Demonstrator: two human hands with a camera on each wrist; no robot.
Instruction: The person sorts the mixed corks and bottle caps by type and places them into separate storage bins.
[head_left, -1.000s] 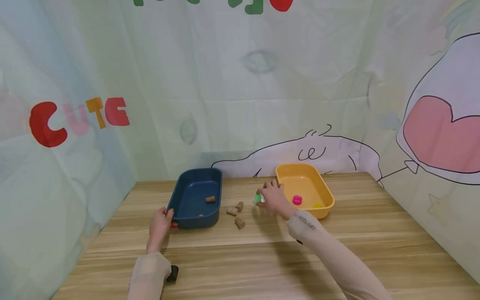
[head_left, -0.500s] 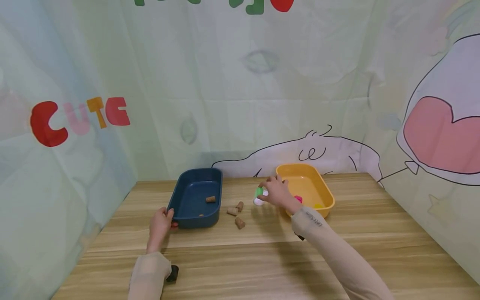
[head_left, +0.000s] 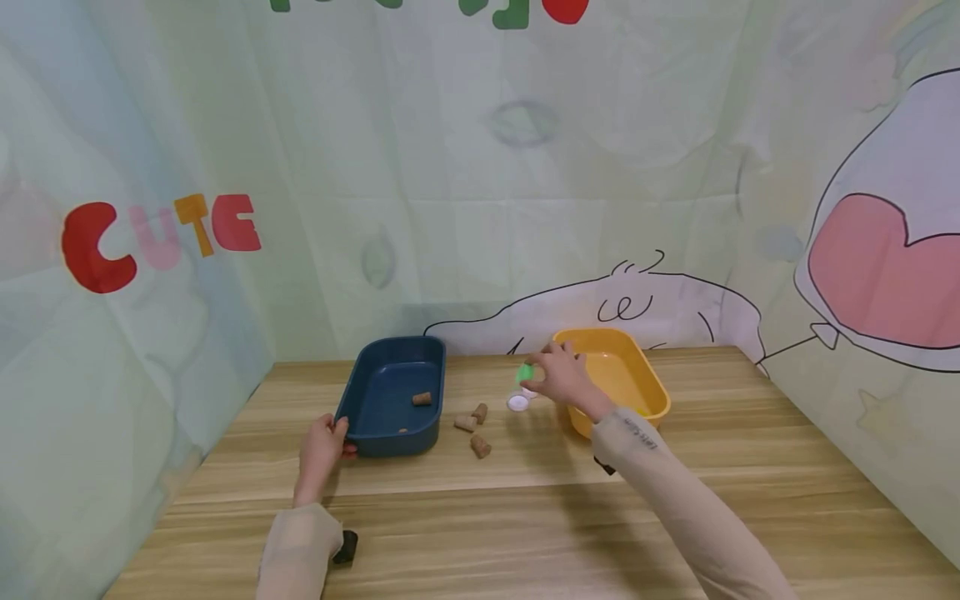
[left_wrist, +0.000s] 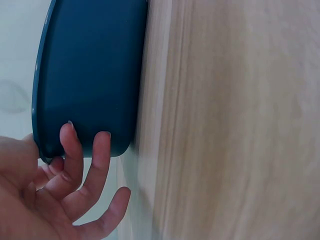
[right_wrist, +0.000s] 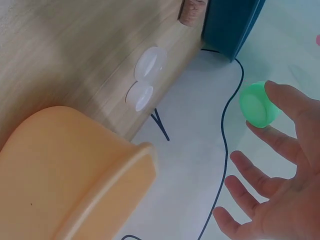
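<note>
I see the wooden table (head_left: 450,529) running under both hands. To the right of my left-hand view sits the blue tray (head_left: 381,393), stretching forward from that hand. The yellow tray (head_left: 621,377) lies just behind and to the right of the far hand's fingers, its near-left side partly covered by that hand. My left hand (head_left: 321,450) grips the blue tray's near-left corner, fingertips against the outer wall. My right hand (head_left: 562,377) pinches with thumb and forefinger; its other fingers are spread. Left of it, three loose corks (head_left: 480,447) lie beside the blue tray, and one sits inside. Just below its fingertips, two white caps (right_wrist: 149,66) lie side by side on the table. The green cap (right_wrist: 258,105) is in that pinch, clear of the table.
</note>
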